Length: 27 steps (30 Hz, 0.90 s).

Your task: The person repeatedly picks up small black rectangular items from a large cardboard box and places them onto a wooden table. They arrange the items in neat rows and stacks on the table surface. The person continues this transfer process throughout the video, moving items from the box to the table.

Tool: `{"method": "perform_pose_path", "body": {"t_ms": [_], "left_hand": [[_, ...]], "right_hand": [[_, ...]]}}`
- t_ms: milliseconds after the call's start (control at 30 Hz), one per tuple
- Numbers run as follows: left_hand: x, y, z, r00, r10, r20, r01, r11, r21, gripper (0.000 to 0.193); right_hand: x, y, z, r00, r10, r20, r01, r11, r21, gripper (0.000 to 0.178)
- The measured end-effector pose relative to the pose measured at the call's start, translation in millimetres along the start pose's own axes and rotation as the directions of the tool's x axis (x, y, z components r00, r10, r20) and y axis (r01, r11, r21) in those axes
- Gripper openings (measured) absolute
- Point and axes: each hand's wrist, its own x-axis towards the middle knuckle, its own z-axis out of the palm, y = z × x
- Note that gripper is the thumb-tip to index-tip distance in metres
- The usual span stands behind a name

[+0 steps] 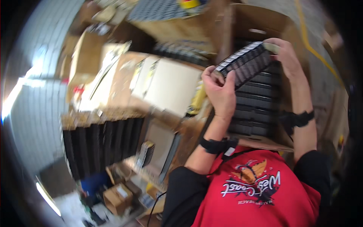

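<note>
Between my hands is a row of black packs [247, 64] pressed side by side, with pale marks along its top edge, held tilted. My left hand [222, 90] is closed on its near left end, thumb in front. At the far right end, my right hand [286, 56] grips it with bent fingers. Just below the row stands an open cardboard box [262, 17] with its flaps up. Inside it lie several more black packs [251, 109] in layers, partly covered by my hands and the held row.
Left of the box, a work table carries a white board [172, 87], a yellow tool [197, 99] of unclear kind and a small dark pack [145, 153]. Tall black packs [102, 145] line its left side. A yellow hose [312, 47] runs along the floor at right.
</note>
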Motion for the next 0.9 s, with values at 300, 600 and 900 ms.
{"method": "perform_pose_path", "body": {"t_ms": [300, 600, 900], "left_hand": [[-43.5, 9.5, -314.4, 0.79, -0.079, -0.608, 0.059, 0.997, -0.053, 0.017], [-133.1, -34.8, -475.4, 0.782, -0.236, -0.576, 0.435, 0.869, 0.234, 0.029], [-91.1, -59.2, -483.1, 0.792, 0.2, -0.577, 0.513, 0.296, 0.806, 0.013]], "right_hand": [[-96.7, 24.4, 305.8, 0.8, -0.31, 0.514, 0.462, 0.865, -0.196, 0.042], [-116.2, 148.4, 437.4, 0.531, 0.114, 0.839, 0.304, 0.899, -0.315, 0.028], [-82.5, 190.9, 505.3, 0.635, 0.094, 0.767, 0.447, 0.765, -0.464, 0.027]]}}
